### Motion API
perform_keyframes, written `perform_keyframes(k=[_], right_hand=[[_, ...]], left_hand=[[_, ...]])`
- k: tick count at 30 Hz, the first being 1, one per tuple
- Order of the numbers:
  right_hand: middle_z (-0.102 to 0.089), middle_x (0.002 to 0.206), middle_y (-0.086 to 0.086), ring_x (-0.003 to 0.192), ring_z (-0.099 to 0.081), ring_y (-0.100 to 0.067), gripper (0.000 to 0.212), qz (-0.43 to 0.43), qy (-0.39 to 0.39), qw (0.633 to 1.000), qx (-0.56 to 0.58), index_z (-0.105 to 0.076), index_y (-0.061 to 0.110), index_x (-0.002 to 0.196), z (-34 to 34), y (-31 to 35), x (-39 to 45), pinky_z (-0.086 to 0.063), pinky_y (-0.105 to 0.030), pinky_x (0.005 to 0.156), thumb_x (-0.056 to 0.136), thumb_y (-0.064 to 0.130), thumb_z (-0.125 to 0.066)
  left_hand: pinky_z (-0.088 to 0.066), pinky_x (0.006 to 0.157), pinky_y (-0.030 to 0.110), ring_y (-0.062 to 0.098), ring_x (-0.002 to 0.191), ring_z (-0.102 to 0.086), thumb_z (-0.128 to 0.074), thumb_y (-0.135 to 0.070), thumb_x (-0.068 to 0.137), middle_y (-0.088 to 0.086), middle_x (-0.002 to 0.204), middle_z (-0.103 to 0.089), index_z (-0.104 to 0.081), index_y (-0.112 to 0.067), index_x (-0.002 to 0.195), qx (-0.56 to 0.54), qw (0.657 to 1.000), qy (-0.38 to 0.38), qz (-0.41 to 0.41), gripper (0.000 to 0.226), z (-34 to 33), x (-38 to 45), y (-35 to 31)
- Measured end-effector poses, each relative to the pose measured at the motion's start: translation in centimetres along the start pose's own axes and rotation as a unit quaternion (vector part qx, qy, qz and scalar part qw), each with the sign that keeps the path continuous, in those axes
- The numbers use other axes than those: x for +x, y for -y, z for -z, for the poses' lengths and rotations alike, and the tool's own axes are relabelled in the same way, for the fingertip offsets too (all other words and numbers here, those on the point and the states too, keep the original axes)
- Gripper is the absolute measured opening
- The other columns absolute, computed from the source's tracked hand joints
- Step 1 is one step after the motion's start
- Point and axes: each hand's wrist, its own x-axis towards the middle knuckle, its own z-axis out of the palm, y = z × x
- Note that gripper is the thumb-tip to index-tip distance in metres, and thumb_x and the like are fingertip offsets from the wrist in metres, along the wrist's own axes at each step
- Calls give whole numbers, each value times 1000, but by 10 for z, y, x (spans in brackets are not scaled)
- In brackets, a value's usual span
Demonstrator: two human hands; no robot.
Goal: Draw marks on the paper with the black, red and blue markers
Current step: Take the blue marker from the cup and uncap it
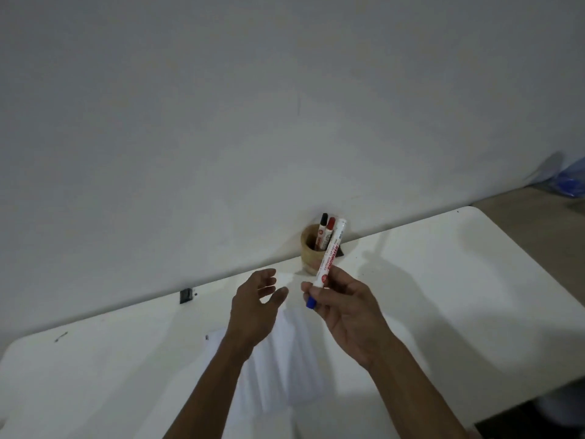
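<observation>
Blue marker (329,255): white barrel with a blue cap at its lower end; we see it pinched in our right hand, tilted, its far end pointing up and away toward the wall.
Right hand (345,307): raised above the table, palm turned inward, thumb and fingers closed around the barrel just above the cap.
Left hand (258,304): held up just left of the grip, close to the cap but not touching it; fingers spread and loosely curled, holding nothing.
Forearms: both reach in from the lower edge and converge toward the grip.
Paper (285,359): white sheets lying flat on the table directly below the grip, partly hidden by our arms; we cannot tell whether any marks are on them.
Wooden cup (308,251): stands just behind the grip, against the wall.
Black marker (323,229): upright in the cup, cap up.
Red marker (330,231): upright in the cup beside the black one, cap up.
Table (443,280): white, with rounded corners and a few dark specks.
Wall (221,106): plain pale grey, filling the view behind the grip.
Blue bag (569,182): far right of the grip, on the floor; blurred.
</observation>
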Motion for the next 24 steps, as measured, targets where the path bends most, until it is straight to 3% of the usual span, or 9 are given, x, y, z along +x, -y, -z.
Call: perform_keyframes(k=[3,7,10,15,19,24], right_hand=[[-72,104,-7,99,-76,-25,20,34,-34,993,-109,-72,12,110,-19,-22,-7,-62,-33,87,94,1,-68],[-77,87,1,90,-72,-19,10,65,-71,964,-248,-75,17,96,-42,-56,-23,-61,-37,86,87,13,-79],[-79,84,1,84,-72,-17,12,67,-65,956,-277,-76,17,96,-48,-76,-38,-62,-35,78,85,13,-81],[-81,87,0,88,-76,-22,9,43,-52,950,-305,-78,18,94,-61,-121,-70,-62,-34,78,86,20,-81],[-81,84,-3,81,-76,-19,16,22,-47,953,-300,-78,12,93,-67,-145,-88,-60,-32,74,92,27,-74],[-80,77,0,82,-75,-18,10,20,-20,954,-297,-76,10,91,-73,-159,-95,-58,-31,73,94,19,-71]], left_hand=[[-56,96,47,8,104,-66,-67,-18,92,-8,116,-71,-65,-23,120,-25,1000,2,-17,29,34,-30,13],[-60,87,36,4,99,-69,-64,-12,93,-14,108,-74,-68,-27,116,-37,998,-9,-59,27,75,-70,30],[-60,76,22,0,95,-69,-72,-16,87,-16,104,-73,-68,-26,115,-10,994,-11,-105,30,86,-93,37],[-53,66,12,2,85,-67,-81,-18,79,-14,94,-73,-72,-28,99,-11,991,-51,-125,24,102,-130,75],[-48,63,10,4,77,-66,-78,-17,82,-14,85,-74,-76,-26,89,-6,992,-57,-116,12,111,-150,98],[-45,60,7,4,62,-66,-72,-15,88,-14,72,-71,-79,-18,90,2,994,-46,-98,8,125,-160,114]])
